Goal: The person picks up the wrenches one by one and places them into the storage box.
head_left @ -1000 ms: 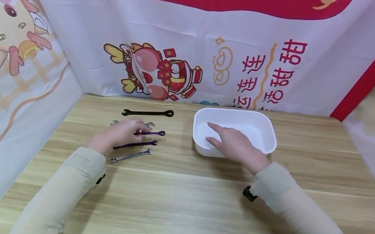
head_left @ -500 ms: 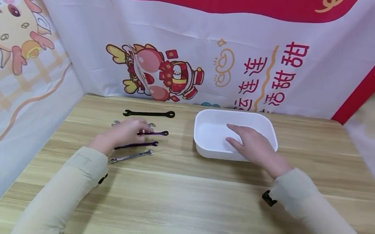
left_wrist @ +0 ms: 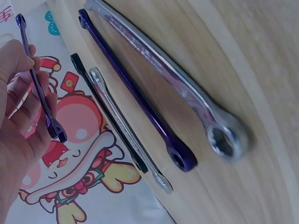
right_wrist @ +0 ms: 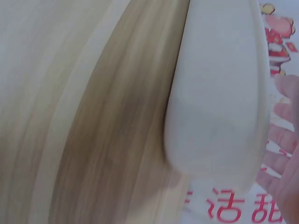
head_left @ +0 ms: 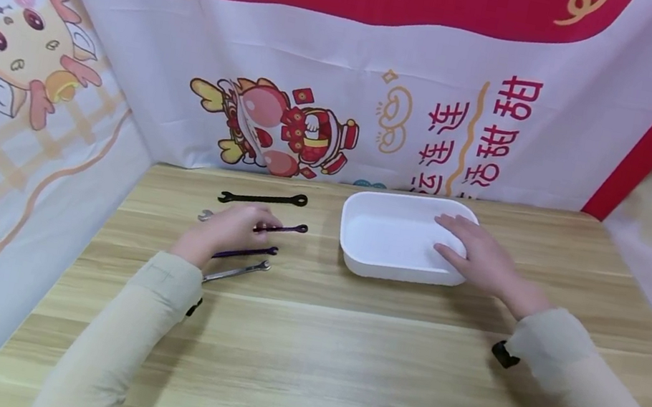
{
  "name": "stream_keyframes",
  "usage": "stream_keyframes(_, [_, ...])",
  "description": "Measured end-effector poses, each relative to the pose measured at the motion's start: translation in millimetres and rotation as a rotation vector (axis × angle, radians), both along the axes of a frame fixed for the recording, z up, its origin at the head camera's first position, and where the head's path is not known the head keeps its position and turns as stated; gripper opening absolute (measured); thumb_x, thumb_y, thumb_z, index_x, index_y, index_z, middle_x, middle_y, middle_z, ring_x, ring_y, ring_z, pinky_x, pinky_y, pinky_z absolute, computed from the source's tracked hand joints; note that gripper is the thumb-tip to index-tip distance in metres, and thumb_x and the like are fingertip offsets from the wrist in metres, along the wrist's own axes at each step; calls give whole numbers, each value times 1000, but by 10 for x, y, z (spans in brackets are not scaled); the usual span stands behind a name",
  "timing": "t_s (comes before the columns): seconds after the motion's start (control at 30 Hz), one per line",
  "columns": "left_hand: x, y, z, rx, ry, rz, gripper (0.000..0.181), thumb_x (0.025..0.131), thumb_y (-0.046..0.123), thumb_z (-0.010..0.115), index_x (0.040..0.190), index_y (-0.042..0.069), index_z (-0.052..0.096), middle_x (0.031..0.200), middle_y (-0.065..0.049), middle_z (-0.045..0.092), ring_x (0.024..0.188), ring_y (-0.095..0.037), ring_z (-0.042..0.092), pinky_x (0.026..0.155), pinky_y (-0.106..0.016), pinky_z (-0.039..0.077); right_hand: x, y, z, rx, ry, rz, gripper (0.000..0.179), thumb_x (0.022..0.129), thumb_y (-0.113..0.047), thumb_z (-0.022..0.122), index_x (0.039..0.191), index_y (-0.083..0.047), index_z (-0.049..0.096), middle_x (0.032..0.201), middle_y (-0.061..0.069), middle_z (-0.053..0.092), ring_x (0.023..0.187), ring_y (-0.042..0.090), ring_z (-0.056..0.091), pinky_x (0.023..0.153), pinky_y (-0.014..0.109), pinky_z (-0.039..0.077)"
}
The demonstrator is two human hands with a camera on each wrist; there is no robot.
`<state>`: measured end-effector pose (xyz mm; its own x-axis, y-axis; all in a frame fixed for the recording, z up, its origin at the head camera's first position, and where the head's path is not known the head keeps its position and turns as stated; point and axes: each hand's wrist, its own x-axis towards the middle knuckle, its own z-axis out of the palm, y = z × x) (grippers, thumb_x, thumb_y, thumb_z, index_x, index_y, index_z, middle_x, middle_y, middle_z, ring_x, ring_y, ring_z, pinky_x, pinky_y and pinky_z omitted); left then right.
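In the head view my left hand [head_left: 234,231] pinches a purple combination wrench [head_left: 292,229] between thumb and fingers. The left wrist view has this wrench held away from the others, its ends sticking out past the fingers. A second purple wrench [left_wrist: 133,91] and a shiny silver wrench [left_wrist: 175,77] lie on the table on the near side of that hand. Farther back are another silver wrench [left_wrist: 124,126], partly hidden by the hand in the head view, and a black wrench [head_left: 263,199]. My right hand [head_left: 485,261], fingers extended, is at the right rim of a white plastic tub [head_left: 402,273].
The wooden table [head_left: 297,366] ends at a printed cloth backdrop [head_left: 328,44] behind the tub and wrenches. Another printed cloth [head_left: 10,177] hangs along the left side. No objects show inside the tub.
My left hand has drawn the purple wrench slightly to the right, away from the row. My right hand has moved from over the tub's left part to its right rim.
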<state>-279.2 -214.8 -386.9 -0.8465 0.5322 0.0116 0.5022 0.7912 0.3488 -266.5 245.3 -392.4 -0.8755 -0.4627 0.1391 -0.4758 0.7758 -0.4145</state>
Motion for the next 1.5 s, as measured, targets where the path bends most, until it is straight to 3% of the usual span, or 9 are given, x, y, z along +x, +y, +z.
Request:
stream_keyframes(0.33, [14, 68, 74, 30, 0, 48, 35, 89, 2, 65, 123, 7, 75, 115, -7, 68, 91, -19, 60, 85, -39, 51, -49, 329, -36, -19, -78, -41, 67, 105, -41, 55, 158, -5, 37, 162, 23, 30, 151, 46, 17, 118, 65, 16])
stream_keyframes(0.5, [11, 101, 114, 17, -19, 64, 36, 90, 1, 64, 125, 7, 74, 114, -8, 68, 90, -20, 59, 84, -39, 51, -77, 425, -111, -16, -44, -12, 67, 106, -39, 55, 157, -1, 36, 162, 25, 29, 150, 47, 21, 118, 64, 18])
stream_keyframes(0.7, [-26, 197, 151, 16, -48, 46, 36, 92, 1, 63, 126, 6, 73, 113, -10, 67, 89, -21, 59, 80, -38, 51, -50, 492, -199, -7, -64, -11, 70, 106, -39, 54, 160, -2, 30, 165, 23, 21, 150, 48, 19, 117, 66, 18])
stream_keyframes(1.0, [-114, 344, 225, 58, -38, 27, 38, 92, -1, 63, 129, 5, 72, 115, -12, 66, 85, -21, 58, 75, -34, 49, -91, 493, -229, 23, -152, -46, 79, 105, -48, 51, 165, -11, 14, 171, 6, 0, 154, 40, 8, 119, 63, 14])
stream_keyframes(1.5, [-206, 660, 337, 88, 12, -27, 35, 90, -2, 64, 123, 5, 75, 103, -9, 65, 83, -20, 55, 71, -32, 47, -70, 570, -221, 8, -179, -11, 85, 105, -45, 54, 164, -4, 8, 170, 11, -5, 152, 45, 8, 118, 64, 15])
